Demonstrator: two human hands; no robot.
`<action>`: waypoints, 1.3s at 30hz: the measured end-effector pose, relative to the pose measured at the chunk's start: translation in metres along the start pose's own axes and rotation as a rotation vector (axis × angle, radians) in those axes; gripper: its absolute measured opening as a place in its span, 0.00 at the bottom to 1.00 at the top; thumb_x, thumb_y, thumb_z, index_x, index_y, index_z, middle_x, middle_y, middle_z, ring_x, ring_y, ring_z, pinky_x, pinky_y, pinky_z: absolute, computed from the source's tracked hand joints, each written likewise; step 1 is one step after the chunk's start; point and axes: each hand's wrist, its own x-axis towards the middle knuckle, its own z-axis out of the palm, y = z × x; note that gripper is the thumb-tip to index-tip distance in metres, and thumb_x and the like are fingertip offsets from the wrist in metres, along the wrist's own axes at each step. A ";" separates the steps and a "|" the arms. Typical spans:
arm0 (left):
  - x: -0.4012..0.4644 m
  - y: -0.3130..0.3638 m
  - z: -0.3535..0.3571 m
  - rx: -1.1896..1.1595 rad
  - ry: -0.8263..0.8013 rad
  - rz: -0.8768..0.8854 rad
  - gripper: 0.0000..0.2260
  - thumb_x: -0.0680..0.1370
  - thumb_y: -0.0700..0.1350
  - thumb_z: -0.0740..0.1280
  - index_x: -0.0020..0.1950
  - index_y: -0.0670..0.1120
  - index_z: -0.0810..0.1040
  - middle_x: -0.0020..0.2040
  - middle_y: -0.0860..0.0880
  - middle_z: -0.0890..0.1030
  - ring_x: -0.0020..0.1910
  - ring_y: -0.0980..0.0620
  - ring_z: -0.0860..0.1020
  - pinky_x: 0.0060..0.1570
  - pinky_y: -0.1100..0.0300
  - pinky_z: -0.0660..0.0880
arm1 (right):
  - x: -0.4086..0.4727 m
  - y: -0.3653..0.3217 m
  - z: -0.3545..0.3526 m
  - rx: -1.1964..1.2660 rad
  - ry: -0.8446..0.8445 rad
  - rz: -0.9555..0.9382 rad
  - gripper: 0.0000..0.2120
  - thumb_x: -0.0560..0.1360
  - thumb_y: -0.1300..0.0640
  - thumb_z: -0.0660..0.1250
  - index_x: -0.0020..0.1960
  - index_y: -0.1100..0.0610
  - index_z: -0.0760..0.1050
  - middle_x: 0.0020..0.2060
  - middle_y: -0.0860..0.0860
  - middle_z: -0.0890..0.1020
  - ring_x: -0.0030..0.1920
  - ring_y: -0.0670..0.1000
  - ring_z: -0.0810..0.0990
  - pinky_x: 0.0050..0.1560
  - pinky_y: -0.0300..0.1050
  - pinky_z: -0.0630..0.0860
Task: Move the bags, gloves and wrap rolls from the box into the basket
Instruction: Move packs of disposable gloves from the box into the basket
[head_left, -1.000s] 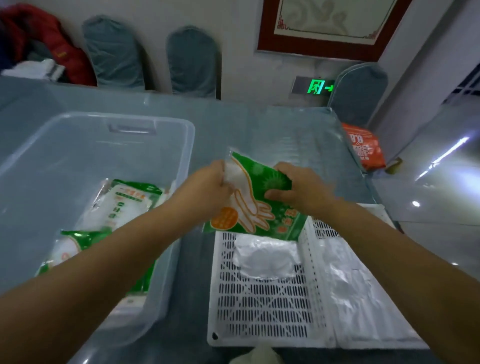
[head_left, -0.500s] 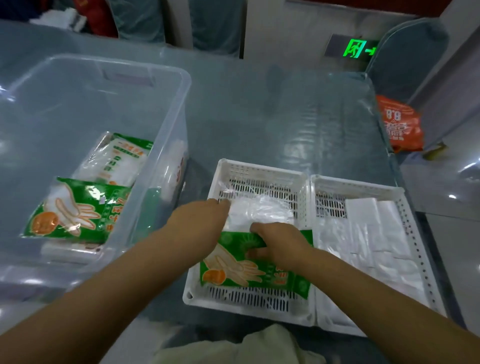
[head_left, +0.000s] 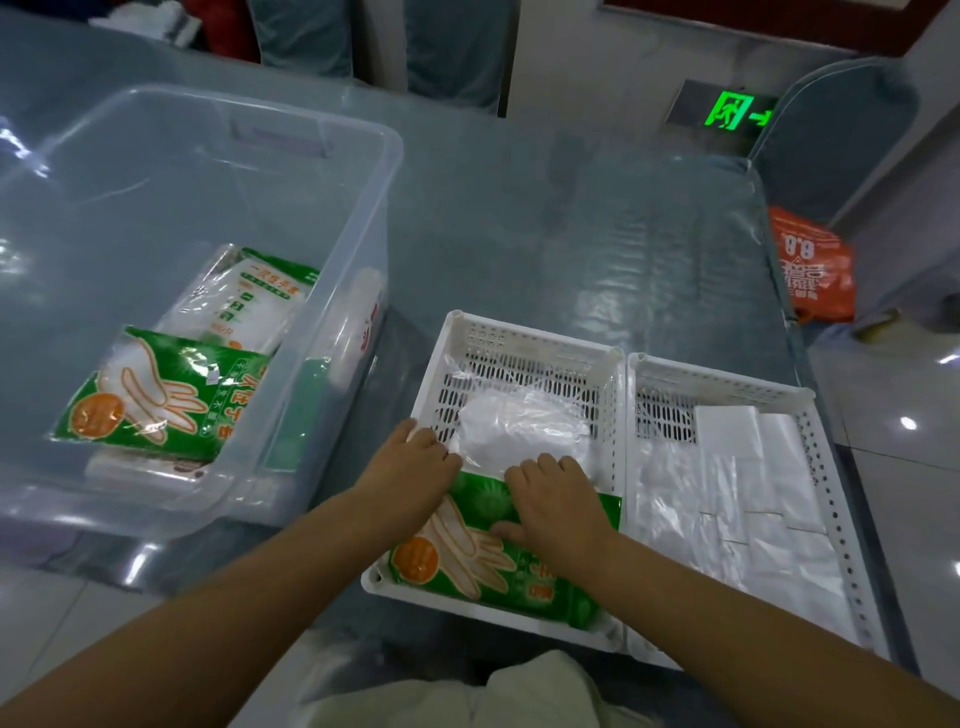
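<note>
A green glove pack (head_left: 483, 566) lies in the near half of the left white basket (head_left: 530, 338). My left hand (head_left: 415, 467) and my right hand (head_left: 550, 499) both grip its far edge, fingers curled over it, the right thumb on top. Behind it in the same basket sits a clear pack of white gloves (head_left: 519, 426). The clear plastic box (head_left: 363, 156) on the left holds another green glove pack (head_left: 156, 395), a white pack with green print (head_left: 244, 301) and a wrap roll (head_left: 358, 322) against its right wall.
A second white basket (head_left: 727, 376) on the right holds folded white bags (head_left: 737, 493). An orange bag (head_left: 810, 270) lies off the table's far right corner beside a covered chair (head_left: 831, 135). Bare table stretches beyond the baskets.
Both hands brought the green glove pack down from above the table into the left basket. Over the last half second it has settled flat, with the hands still on its far edge.
</note>
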 end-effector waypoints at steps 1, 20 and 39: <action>0.000 0.000 0.003 0.017 0.013 0.000 0.19 0.73 0.49 0.67 0.63 0.48 0.70 0.63 0.47 0.76 0.64 0.46 0.69 0.70 0.46 0.53 | -0.001 0.001 0.003 -0.022 0.006 0.005 0.25 0.70 0.34 0.60 0.51 0.56 0.69 0.46 0.53 0.76 0.47 0.54 0.71 0.51 0.52 0.66; -0.105 -0.094 -0.149 0.053 0.582 -0.064 0.18 0.61 0.44 0.79 0.48 0.47 0.80 0.43 0.48 0.84 0.43 0.47 0.81 0.47 0.52 0.77 | 0.054 -0.026 -0.160 0.060 0.648 0.055 0.10 0.75 0.54 0.63 0.42 0.59 0.79 0.33 0.54 0.82 0.31 0.55 0.77 0.34 0.44 0.71; -0.202 -0.350 -0.065 -0.009 0.364 -0.297 0.16 0.58 0.43 0.79 0.44 0.45 0.83 0.39 0.46 0.84 0.47 0.43 0.81 0.51 0.48 0.75 | 0.289 -0.268 -0.134 0.046 -0.450 -0.078 0.29 0.70 0.46 0.70 0.64 0.56 0.64 0.57 0.55 0.74 0.53 0.56 0.76 0.45 0.49 0.71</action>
